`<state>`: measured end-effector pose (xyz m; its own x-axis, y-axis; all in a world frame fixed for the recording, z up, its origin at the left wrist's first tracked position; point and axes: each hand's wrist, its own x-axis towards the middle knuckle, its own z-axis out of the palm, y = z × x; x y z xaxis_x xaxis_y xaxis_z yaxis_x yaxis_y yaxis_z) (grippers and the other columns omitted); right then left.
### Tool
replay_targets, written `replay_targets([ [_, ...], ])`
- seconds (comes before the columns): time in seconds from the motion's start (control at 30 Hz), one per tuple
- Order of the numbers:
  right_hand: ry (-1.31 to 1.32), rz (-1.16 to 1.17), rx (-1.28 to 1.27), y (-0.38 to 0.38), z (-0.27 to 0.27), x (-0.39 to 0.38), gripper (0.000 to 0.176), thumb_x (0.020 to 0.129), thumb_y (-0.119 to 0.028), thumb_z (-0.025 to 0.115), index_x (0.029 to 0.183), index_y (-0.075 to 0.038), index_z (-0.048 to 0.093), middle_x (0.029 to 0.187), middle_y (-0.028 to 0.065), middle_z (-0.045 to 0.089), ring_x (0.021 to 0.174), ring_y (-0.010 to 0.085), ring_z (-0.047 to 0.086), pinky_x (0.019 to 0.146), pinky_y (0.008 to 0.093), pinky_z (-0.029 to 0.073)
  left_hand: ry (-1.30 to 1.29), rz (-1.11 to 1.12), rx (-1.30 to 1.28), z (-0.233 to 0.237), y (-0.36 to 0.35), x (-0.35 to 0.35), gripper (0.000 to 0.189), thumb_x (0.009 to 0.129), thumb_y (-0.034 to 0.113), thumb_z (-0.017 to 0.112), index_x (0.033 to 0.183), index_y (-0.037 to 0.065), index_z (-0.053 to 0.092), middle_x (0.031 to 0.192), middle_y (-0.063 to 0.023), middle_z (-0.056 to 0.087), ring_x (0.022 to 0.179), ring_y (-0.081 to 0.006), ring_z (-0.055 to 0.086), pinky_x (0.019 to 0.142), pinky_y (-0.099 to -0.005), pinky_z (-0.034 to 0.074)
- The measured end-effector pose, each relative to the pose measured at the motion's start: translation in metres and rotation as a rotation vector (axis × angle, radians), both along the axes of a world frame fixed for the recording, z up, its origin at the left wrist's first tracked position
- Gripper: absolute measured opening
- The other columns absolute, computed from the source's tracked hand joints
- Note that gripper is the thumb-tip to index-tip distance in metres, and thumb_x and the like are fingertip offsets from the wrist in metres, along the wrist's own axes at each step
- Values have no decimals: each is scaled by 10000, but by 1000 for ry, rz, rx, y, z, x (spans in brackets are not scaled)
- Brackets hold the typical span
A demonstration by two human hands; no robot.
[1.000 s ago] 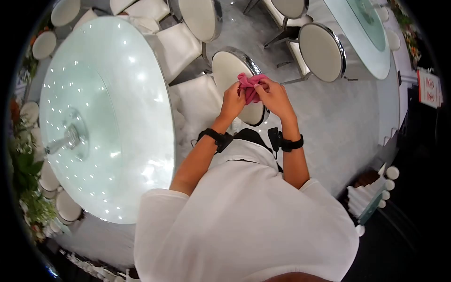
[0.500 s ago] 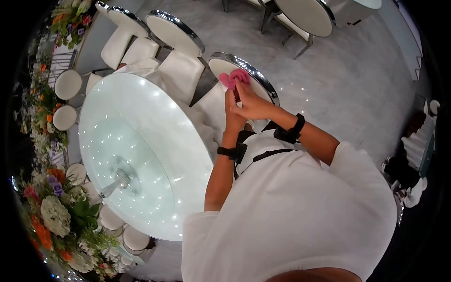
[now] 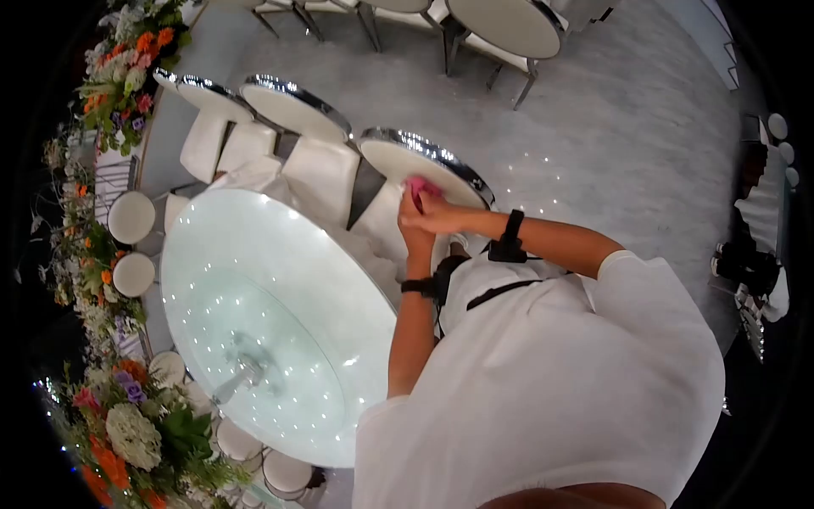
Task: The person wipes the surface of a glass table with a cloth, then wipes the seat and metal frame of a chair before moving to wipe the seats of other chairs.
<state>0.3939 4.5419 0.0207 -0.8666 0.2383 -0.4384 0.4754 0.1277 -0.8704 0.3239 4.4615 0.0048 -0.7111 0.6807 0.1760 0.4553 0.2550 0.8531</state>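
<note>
A pink cloth is bunched between my two hands, in front of the nearest chair's back. My left hand is closed on it from the left. My right hand comes in from the right, fingers curled around the cloth and pressed against the left hand. Just beyond them stands a white chair with a round, chrome-edged back. Whether the cloth touches that chair cannot be made out. Part of the cloth is hidden by my fingers.
Left of my arms is a round white table with a glass turntable on it. More white chairs line its far side. Flower arrangements run along the left. Other chairs stand across the grey floor.
The cloth is bunched smaller and lower in my hands, with less of it sticking out above the fingers. The view has shifted, so table and chairs appear lower.
</note>
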Motion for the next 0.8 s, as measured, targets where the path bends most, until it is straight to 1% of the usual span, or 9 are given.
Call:
replay_targets([
  [0.17, 92, -266, -320, 25, 77, -3, 829, 923, -561, 525, 1449, 24, 264, 1367, 225, 464, 1300, 312, 452, 1083, 344, 344, 191, 27, -234, 22, 19, -6, 484, 861, 118, 595, 1333, 55, 508, 1111, -181, 583, 1057, -371, 546, 886, -453, 448],
  [0.4, -41, -169, -132, 12, 14, -9, 910, 927, -614, 495, 1517, 1, 175, 1513, 236, 314, 1430, 300, 298, 1148, 357, 245, -239, -34, -165, -14, 5, -4, 540, 846, 122, 627, 1359, 55, 472, 1126, -203, 564, 1051, -382, 551, 867, -441, 458],
  [0.47, 46, -205, -157, 16, 50, -3, 870, 934, -587, 505, 1496, 10, 216, 1473, 238, 370, 1401, 306, 349, 1123, 355, 288, 126, -87, 57, 17, 7, -2, 531, 846, 106, 624, 1357, 52, 491, 1132, -210, 562, 1030, -390, 563, 857, -435, 467],
  [0.57, 127, -208, -175, 20, 68, 1, 829, 940, -560, 515, 1475, 19, 257, 1434, 239, 425, 1371, 312, 401, 1099, 353, 330, 165, -46, -21, 44, 20, 3, 504, 854, 97, 609, 1346, 53, 515, 1121, -201, 569, 1010, -391, 569, 861, -438, 468],
  [0.63, 32, -195, -307, 26, 66, 1, 983, 921, -642, 484, 1528, 36, 112, 1532, 248, 282, 1435, 304, 298, 1146, 325, 255, 136, -12, -54, 42, 21, 3, 476, 865, 105, 595, 1334, 55, 529, 1122, -199, 568, 1002, -383, 578, 856, -439, 470],
  [0.67, 78, -254, -251, 21, 64, -2, 853, 928, -607, 506, 1425, 62, 322, 1386, 249, 463, 1340, 310, 429, 1091, 352, 336, 103, 7, -68, 41, 21, 3, 468, 869, 105, 589, 1331, 57, 532, 1119, -201, 567, 1001, -382, 578, 851, -438, 471],
  [0.7, 85, -254, -239, 22, 63, -4, 853, 928, -607, 506, 1425, 62, 322, 1386, 249, 463, 1340, 310, 429, 1091, 352, 336, 74, 18, -76, 38, 22, 1, 460, 873, 106, 583, 1327, 58, 534, 1115, -203, 565, 1000, -380, 578, 847, -437, 472],
  [0.77, -4, -127, -299, 23, 56, -6, 1000, 920, -665, 459, 1529, 42, 99, 1567, 246, 197, 1473, 312, 195, 1175, 340, 187, 79, 30, -9, 15, 17, 1, 454, 874, 112, 585, 1321, 56, 536, 1107, -203, 568, 984, -380, 583, 829, -439, 478],
  [0.8, 24, -192, -117, 15, 38, -8, 985, 902, -695, 445, 1454, 101, 263, 1434, 295, 397, 1385, 350, 371, 1115, 376, 311, -104, 51, 41, 8, 16, 2, 452, 873, 113, 586, 1320, 56, 537, 1105, -202, 571, 980, -382, 585, 826, -440, 482],
])
